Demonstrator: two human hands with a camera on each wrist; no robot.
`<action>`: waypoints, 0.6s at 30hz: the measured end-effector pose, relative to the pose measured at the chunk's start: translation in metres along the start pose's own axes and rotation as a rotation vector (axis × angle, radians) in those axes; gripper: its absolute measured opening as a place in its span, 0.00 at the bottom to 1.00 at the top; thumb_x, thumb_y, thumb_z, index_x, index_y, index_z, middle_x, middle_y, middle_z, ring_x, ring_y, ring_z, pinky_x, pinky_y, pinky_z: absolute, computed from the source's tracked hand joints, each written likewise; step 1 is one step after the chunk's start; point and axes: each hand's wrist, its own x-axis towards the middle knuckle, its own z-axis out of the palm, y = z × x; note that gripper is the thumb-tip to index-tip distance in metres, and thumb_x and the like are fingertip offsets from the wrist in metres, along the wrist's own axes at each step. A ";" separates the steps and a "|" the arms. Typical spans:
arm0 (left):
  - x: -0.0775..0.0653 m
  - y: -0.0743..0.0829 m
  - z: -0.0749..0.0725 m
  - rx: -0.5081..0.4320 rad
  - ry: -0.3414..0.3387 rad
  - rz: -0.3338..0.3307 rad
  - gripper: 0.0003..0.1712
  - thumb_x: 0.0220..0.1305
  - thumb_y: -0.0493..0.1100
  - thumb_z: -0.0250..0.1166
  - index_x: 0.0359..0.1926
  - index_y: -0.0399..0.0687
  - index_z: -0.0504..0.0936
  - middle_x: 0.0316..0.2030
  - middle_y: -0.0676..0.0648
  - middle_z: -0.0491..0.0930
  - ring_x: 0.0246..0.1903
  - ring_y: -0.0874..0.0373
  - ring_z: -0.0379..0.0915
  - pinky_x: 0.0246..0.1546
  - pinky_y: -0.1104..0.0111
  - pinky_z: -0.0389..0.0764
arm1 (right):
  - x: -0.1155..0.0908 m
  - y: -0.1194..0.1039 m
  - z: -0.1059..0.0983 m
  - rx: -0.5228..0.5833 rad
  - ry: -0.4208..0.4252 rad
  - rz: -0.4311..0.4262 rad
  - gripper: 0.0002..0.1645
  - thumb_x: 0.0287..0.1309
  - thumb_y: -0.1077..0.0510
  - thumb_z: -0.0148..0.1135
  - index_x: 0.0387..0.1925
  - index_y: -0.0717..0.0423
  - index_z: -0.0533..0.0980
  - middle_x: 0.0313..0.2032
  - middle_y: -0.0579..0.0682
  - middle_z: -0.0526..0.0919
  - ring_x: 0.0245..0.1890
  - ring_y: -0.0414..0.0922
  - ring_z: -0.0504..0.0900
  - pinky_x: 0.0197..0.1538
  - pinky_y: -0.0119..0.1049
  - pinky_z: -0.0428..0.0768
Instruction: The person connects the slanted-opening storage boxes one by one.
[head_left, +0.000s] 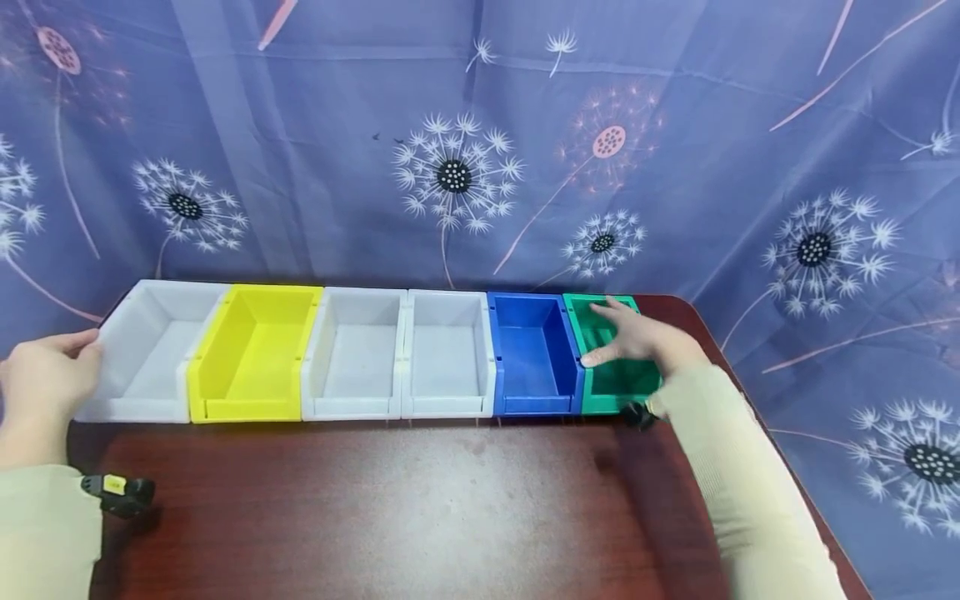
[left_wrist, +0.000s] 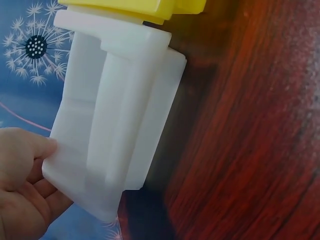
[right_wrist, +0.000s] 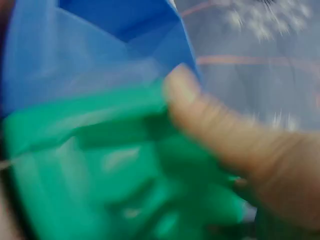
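Observation:
A row of plastic storage bins stands along the back of the table. At its left end, my left hand (head_left: 48,379) grips the outer side of a white bin (head_left: 142,408); the left wrist view shows the thumb (left_wrist: 45,146) at the rim and the other fingers curled beside the wall. Over the green bin (head_left: 609,406) at the right end, my right hand (head_left: 637,337) is spread wide. Its thumb (right_wrist: 200,112) lies near the edge between the green bin and the blue bin (head_left: 536,406). Blur in the right wrist view hides the exact contact.
Between the end bins sit a yellow bin (head_left: 247,410), two more white bins (head_left: 352,408) and the blue one, side by side. A reddish-brown table (head_left: 360,517) extends in front. Behind hangs a blue-purple curtain (head_left: 337,125) with dandelion prints.

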 end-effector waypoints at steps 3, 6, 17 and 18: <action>0.002 0.007 0.003 0.022 0.014 0.051 0.26 0.68 0.42 0.41 0.58 0.29 0.70 0.56 0.25 0.66 0.53 0.24 0.60 0.58 0.40 0.54 | -0.016 0.025 0.033 0.049 0.201 0.027 0.58 0.48 0.26 0.58 0.72 0.52 0.53 0.72 0.63 0.52 0.68 0.68 0.54 0.61 0.67 0.62; 0.008 0.019 0.007 0.031 0.028 0.114 0.26 0.68 0.42 0.40 0.58 0.28 0.70 0.54 0.23 0.66 0.51 0.23 0.61 0.54 0.41 0.57 | -0.031 0.040 0.061 0.078 0.438 0.070 0.52 0.48 0.24 0.57 0.67 0.49 0.65 0.65 0.61 0.67 0.61 0.65 0.68 0.54 0.62 0.70; 0.008 0.027 0.025 0.029 -0.248 0.293 0.46 0.71 0.62 0.33 0.69 0.24 0.41 0.64 0.17 0.44 0.62 0.18 0.41 0.59 0.32 0.49 | -0.046 0.061 0.072 0.129 0.634 0.017 0.46 0.53 0.32 0.60 0.64 0.57 0.68 0.63 0.63 0.70 0.64 0.63 0.65 0.60 0.65 0.64; 0.006 0.026 0.027 0.039 -0.251 0.316 0.47 0.70 0.63 0.34 0.69 0.24 0.39 0.64 0.17 0.41 0.63 0.19 0.37 0.60 0.31 0.46 | -0.046 0.062 0.070 0.107 0.644 -0.010 0.46 0.53 0.33 0.60 0.64 0.58 0.67 0.64 0.63 0.68 0.65 0.63 0.63 0.62 0.66 0.61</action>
